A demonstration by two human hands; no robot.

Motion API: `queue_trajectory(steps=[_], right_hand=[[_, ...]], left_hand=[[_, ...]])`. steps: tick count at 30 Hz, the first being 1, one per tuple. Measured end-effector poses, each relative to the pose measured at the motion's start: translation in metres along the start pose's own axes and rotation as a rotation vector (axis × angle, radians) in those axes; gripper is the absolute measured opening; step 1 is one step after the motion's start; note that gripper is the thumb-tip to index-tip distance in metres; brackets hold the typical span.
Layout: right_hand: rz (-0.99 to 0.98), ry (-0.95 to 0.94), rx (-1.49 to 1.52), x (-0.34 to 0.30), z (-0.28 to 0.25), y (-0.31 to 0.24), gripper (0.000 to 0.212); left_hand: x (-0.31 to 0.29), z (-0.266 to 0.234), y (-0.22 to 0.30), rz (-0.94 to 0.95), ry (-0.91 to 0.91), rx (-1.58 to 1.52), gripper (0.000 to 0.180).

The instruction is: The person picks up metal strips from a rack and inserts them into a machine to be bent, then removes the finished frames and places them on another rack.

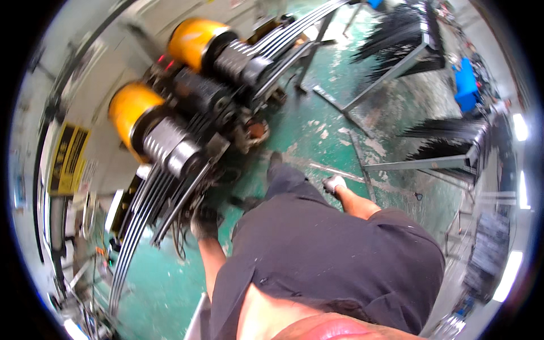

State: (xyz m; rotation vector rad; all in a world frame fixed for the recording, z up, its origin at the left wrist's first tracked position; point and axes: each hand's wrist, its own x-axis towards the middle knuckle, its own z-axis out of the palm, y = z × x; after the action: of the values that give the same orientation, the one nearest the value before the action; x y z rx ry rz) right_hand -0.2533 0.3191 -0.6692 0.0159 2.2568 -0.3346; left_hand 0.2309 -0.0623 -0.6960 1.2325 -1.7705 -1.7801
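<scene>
My left hand [205, 222], in a grey and dark glove, is beside the lower end of a machine, close to a dark metal bar [184, 205] and a bundle of long thin rods [136, 235]. Its fingers blur into the dark parts behind, so I cannot tell whether it grips anything. Out to my right, away from the machine, my right hand [334, 184] hangs in a pale glove; blur hides how its fingers lie. The machine has two yellow cylinders [131, 116] [195, 42] with ribbed metal spindles [170, 144] [238, 59].
Metal stands [391, 76] [419, 164] on the right carry stacks of black rods [396, 42] [447, 139]. Farther right is a blue bin [466, 85]. More rods [300, 25] slope from the upper spindle. A yellow and black sign [69, 158] is on the machine panel. The floor [317, 130] is worn green.
</scene>
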Motion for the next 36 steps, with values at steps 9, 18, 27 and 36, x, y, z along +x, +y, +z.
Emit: queue_trajectory(steps=[9, 18, 27, 36], right_hand=[[-0.194, 0.114, -0.152, 0.028, -0.014, -0.037, 0.046], [-0.491, 0.036, -0.032, 0.017, -0.060, -0.118, 0.044], [-0.222, -0.035, -0.222, 0.090, -0.081, 0.026, 0.049], [-0.086, 0.085, -0.146, 0.099, -0.102, 0.094, 0.053]], left_hand=[[-0.044, 0.041, 0.084, -0.399, 0.190, -0.986, 0.049], [-0.017, 0.102, 0.077, -0.480, 0.311, -0.888, 0.031], [0.000, 0.192, 0.123, -0.635, 0.096, -0.647, 0.032], [0.054, 0.230, 0.192, -0.490, 0.151, -0.564, 0.034]])
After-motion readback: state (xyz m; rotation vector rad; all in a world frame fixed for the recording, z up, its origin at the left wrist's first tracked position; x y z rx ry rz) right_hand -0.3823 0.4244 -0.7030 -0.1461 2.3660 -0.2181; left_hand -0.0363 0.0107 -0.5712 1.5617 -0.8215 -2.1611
